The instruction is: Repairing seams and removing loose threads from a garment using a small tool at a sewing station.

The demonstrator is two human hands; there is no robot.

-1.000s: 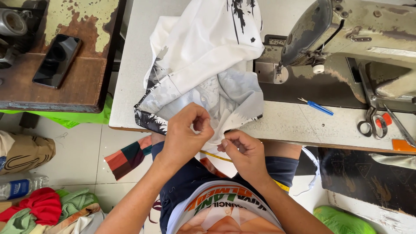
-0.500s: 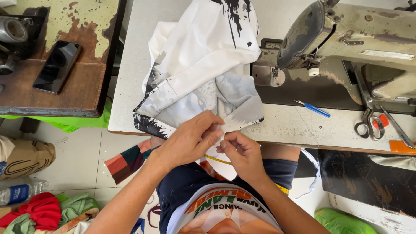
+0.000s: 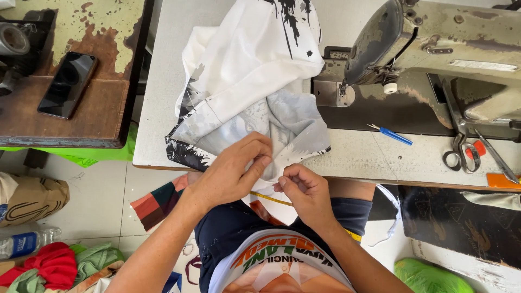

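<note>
Two hands work at the near edge of the cloth. The left hand (image 3: 233, 173) has its grip closed, fingers curled over a fold of the white printed garment (image 3: 249, 103); the right hand (image 3: 304, 192) pinches thumb to forefinger just beside it, on the hem or perhaps a thread, too small to tell which. That garment lies heaped on the counter (image 3: 163, 81) and spills over its front edge toward the lap. It looks light, thin and limp, so it should bunch and slide rather than hold a shape; the edge or seam is likely the surest place to take it. Farther out stand the sewing machine (image 3: 434, 49), a blue seam ripper (image 3: 393, 134) and scissors (image 3: 461, 154). A phone (image 3: 68, 84) rests on the side table at left.
</note>
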